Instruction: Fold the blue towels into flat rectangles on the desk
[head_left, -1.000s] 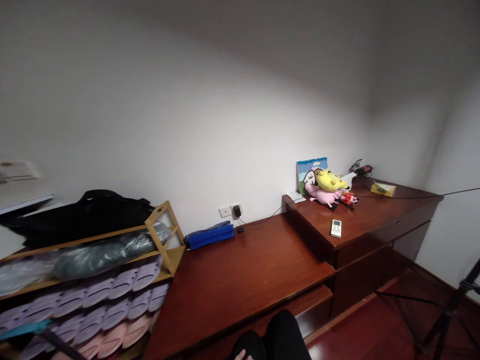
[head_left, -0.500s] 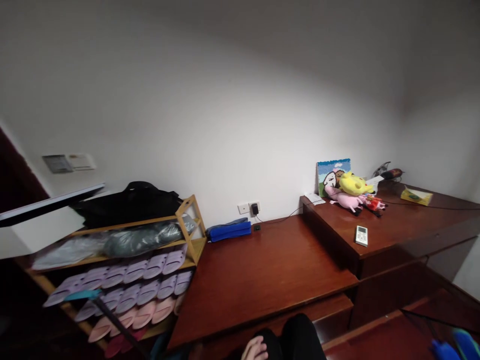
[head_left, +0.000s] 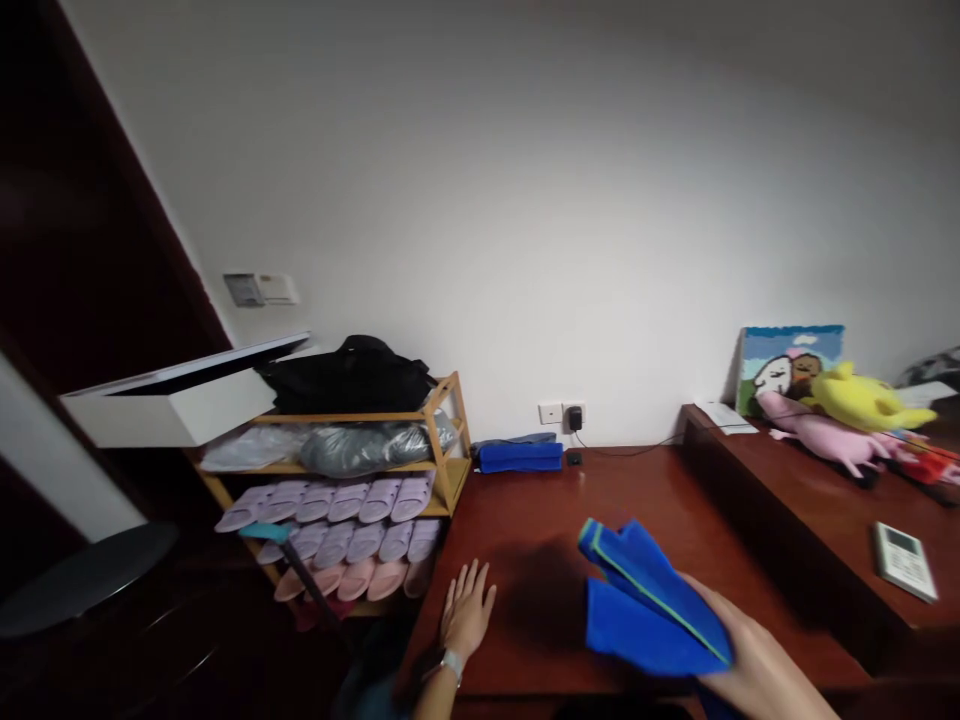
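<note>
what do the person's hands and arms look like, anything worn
Both the left hand and right hand are ungloved. The left wears a pale, silvery wristband, perhaps a watch strap. No sleeve shows on either forearm's visible part.

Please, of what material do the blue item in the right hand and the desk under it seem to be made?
The blue item in the right hand looks like matte, soft fabric, judging by its loose folds and green edging. The desk is perhaps varnished wood or veneer: reddish-brown with a sheen; grain unreadable.
</note>
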